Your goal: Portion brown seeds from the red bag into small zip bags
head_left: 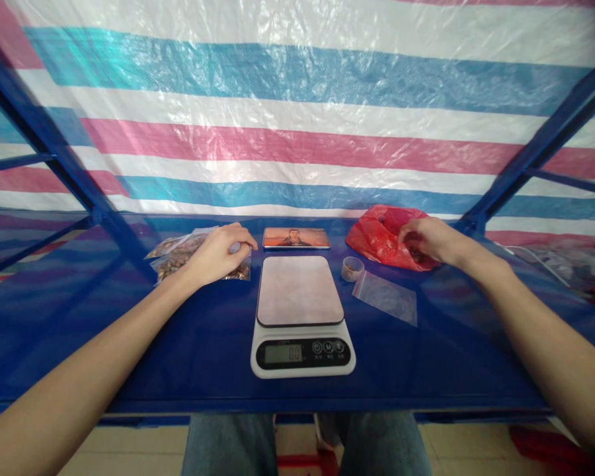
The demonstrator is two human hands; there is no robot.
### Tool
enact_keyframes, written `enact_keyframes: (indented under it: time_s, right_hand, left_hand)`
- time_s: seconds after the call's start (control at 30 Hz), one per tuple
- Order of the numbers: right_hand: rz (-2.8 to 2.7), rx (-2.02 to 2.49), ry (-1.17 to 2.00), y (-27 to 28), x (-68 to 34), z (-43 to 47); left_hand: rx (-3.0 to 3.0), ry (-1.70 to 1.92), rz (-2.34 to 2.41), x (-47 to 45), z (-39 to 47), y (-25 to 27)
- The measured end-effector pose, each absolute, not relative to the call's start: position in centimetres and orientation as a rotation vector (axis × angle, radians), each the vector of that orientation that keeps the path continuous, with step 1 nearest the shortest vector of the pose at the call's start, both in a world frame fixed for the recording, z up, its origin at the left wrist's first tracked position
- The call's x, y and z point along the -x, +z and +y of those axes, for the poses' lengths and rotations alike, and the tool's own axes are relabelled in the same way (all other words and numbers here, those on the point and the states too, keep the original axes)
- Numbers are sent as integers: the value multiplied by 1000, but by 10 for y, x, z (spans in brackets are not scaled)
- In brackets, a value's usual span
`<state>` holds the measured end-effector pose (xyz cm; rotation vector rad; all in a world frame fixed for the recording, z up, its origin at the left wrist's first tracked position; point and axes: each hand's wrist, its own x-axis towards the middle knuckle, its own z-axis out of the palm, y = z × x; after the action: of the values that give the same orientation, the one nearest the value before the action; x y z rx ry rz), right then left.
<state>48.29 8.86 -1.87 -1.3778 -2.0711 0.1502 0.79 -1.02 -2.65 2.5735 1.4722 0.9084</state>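
My left hand (224,250) rests on clear plastic bags of brown, nut-like pieces (174,259), its fingers loosely bent and nothing seen between them. On the other side, my right hand (429,238) reaches into the mouth of a red plastic bag (377,233). Its fingers are curled over dark brown contents, and the tips are partly hidden. Between the hands stands a white digital scale (300,291) with a bare platform and a display reading 0.0. A small clear cup (352,269) with a little brown matter at its bottom and a flat, clear zip bag (387,297) lie right of the scale.
Behind the scale, a phone (296,238) shows a picture on its screen. Everything stands on a blue metal shelf (203,357) with blue posts (545,142) at both sides. A striped plastic sheet (297,119) hangs behind. Clear plastic packaging (565,254) lies at the far right.
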Motion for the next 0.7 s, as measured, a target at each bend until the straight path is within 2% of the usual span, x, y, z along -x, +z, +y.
enact_keyframes:
  time_s: [0.1, 0.23, 0.33, 0.47, 0.7]
  right_hand:
    - [-2367, 1416, 105, -1, -488, 85]
    - [-2172, 1279, -58, 15, -464, 63]
    - [-2003, 1044, 112, 18, -425, 34]
    - [-2241, 784, 304, 7, -389, 9]
    - [-2340, 733, 382, -7, -390, 13]
  left_hand:
    - [-2568, 917, 1481, -8, -11, -26]
    - [-2563, 908, 1481, -10, -11, -24]
    - [-2578, 895, 1466, -12, -12, -23]
    - [-2577, 872, 1470, -13, -13, -22]
    - [-2568, 872, 1481, -10, -13, -23]
